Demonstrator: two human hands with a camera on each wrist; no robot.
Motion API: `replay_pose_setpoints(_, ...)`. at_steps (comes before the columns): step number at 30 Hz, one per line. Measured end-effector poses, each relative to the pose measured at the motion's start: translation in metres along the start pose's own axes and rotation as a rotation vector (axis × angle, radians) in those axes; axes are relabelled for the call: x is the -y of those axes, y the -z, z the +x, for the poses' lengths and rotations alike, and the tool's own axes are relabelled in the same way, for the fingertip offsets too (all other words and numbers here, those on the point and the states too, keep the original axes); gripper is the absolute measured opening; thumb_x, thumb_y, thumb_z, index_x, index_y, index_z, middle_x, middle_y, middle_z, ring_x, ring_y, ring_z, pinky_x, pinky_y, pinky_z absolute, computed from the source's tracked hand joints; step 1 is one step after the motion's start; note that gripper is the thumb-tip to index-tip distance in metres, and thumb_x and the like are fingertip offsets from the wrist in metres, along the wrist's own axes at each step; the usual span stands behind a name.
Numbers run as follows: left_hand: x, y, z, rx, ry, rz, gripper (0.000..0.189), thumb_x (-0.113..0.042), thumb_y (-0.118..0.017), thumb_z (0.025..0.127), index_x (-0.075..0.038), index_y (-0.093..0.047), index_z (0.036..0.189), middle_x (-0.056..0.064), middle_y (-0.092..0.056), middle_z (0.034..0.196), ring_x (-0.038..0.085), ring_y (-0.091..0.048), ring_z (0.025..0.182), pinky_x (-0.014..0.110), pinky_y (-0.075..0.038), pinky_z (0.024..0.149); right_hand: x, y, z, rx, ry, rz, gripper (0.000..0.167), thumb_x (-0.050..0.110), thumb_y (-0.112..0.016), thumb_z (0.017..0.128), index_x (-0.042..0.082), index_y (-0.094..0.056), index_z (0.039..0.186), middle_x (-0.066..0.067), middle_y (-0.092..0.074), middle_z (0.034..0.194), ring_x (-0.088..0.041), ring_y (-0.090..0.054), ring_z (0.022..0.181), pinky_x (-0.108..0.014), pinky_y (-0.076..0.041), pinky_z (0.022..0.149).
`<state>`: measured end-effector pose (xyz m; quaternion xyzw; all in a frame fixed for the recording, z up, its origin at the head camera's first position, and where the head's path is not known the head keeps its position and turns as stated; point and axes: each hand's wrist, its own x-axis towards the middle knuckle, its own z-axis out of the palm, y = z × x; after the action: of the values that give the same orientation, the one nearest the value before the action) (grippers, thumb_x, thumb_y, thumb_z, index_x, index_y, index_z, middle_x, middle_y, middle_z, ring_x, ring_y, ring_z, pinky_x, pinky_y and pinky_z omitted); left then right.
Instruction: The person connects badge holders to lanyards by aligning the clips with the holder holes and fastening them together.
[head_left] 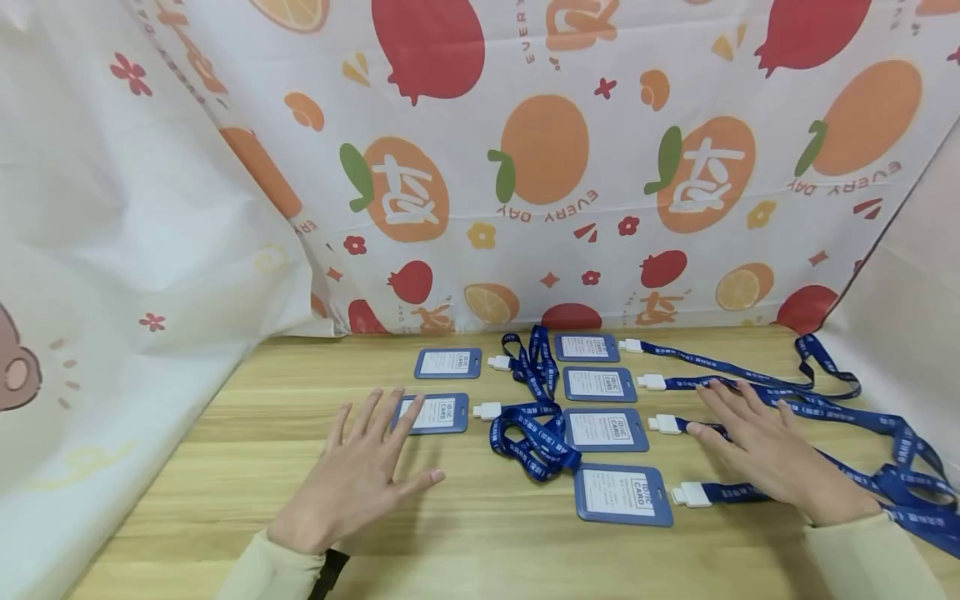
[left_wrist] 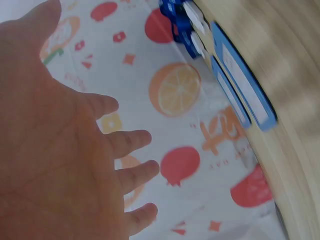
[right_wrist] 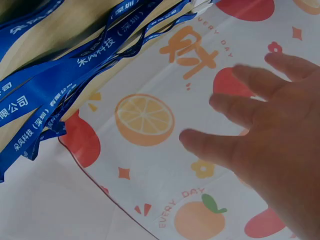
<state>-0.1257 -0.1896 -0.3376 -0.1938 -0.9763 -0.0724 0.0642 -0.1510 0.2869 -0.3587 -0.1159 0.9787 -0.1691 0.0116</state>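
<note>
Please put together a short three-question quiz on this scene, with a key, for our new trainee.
1. Multiple choice: in the head view, how many card holders lie on the table?
a) four
b) six
c) nine
2. True or false: the left hand has its fingers spread and holds nothing.
3. Fill in the missing word: the clips on the blue lanyards are ____.

Key:
1. b) six: two in the left-hand column, four in the other.
2. True.
3. White.
</note>
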Motion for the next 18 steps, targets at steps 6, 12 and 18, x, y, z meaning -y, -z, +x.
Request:
replay_pose_setpoints(6,-0.014,0.003,0.008,-0.051,-0.047,0.030,0.086,-0.067,-0.053,0.095,-0.010,-0.038,0.157,0.021,-0.030,0.162,0.046,-0.026,0.147,0.070,-0.015,0.114,0.003,0.002,0.000,-0.007,0.042,-0.038,0.071,0.050,-0.046,0.106,-0.004,-0.039,0.152,-0.033,-0.033,0.154,-0.057,-0.023,0.141,-0.078,-0.013,0.107)
replay_pose_setpoints(12,-0.027,0.002,0.017,-0.035,-0.113,0.039,0.083,-0.068,-0.052,0.095,-0.012,-0.042,0.155,0.019,-0.038,0.158,0.044,-0.032,0.144,0.068,-0.022,0.113,0.005,0.005,-0.001,-0.087,0.185,-0.139,0.047,0.033,-0.068,0.099,-0.001,-0.065,0.130,-0.027,-0.062,0.130,-0.050,-0.056,0.120,-0.067,-0.044,0.096)
replay_pose_setpoints(18,-0.044,-0.004,0.026,-0.055,-0.210,0.070,0.078,-0.066,-0.060,0.092,-0.013,-0.051,0.150,0.016,-0.051,0.149,0.039,-0.045,0.137,0.064,-0.035,0.109,0.006,0.003,-0.004,-0.074,0.243,-0.149,0.028,0.017,-0.079,0.089,0.002,-0.075,0.113,-0.018,-0.072,0.111,-0.041,-0.067,0.105,-0.059,-0.054,0.085)
